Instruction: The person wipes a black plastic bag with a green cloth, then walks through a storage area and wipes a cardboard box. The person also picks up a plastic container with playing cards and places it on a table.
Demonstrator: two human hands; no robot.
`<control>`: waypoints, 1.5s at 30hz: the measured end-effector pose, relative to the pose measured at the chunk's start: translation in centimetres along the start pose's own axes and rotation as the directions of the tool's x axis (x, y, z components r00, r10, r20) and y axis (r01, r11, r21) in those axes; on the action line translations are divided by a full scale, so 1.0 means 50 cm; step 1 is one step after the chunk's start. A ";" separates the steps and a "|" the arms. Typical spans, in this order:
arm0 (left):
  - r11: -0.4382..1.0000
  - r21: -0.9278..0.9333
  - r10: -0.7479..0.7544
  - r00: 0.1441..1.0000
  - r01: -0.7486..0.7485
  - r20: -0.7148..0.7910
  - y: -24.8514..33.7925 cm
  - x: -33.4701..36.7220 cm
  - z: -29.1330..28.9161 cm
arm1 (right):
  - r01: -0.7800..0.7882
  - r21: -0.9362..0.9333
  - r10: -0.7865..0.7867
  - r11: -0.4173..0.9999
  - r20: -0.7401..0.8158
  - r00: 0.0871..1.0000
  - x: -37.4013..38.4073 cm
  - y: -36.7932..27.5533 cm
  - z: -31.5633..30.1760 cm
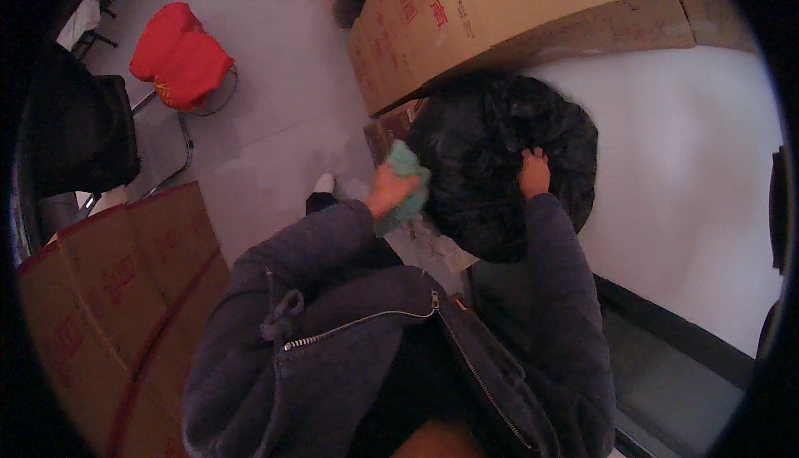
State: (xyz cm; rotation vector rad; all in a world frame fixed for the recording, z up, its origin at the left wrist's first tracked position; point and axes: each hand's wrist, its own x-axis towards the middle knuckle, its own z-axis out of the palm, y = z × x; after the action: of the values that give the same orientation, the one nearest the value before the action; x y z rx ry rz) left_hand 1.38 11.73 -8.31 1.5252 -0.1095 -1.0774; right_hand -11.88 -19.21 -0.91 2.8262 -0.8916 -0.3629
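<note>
Green cloth (404, 160) grasped in left hand (388, 193), at nine o'clock of black bag (478, 158); bag at two o'clock from view centre, touched by right hand (535, 177); whether gripped, cannot be told. Cloth judged light, soft, best held bunched; bag likely soft, slippery, best taken by gathered folds. Counted: one cloth, one bag, two hands.

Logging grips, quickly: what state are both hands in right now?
Left hand: closed, holding a crumpled green cloth.
Right hand: on the black plastic bag; whether it grips cannot be told.
</note>
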 end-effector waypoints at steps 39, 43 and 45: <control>0.456 0.261 0.888 0.456 -0.851 -0.064 0.273 0.037 0.388 | -0.155 0.921 0.108 -0.358 0.206 0.973 -0.015 0.059 -0.218; 0.428 0.291 0.864 0.482 -0.856 0.146 0.244 0.089 0.335 | -0.037 0.916 -0.083 -0.401 0.004 0.997 -0.034 0.046 -0.230; 0.390 0.323 0.847 0.474 -0.862 0.240 0.228 0.121 0.297 | -0.036 0.928 -0.005 -0.371 0.037 0.999 -0.032 0.051 -0.223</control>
State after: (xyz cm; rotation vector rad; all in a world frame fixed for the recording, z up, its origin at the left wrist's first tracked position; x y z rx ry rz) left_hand 0.50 -6.18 -0.27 1.4766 -1.1171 -0.1957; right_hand -11.44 -19.50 10.64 4.1981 -2.0097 1.1980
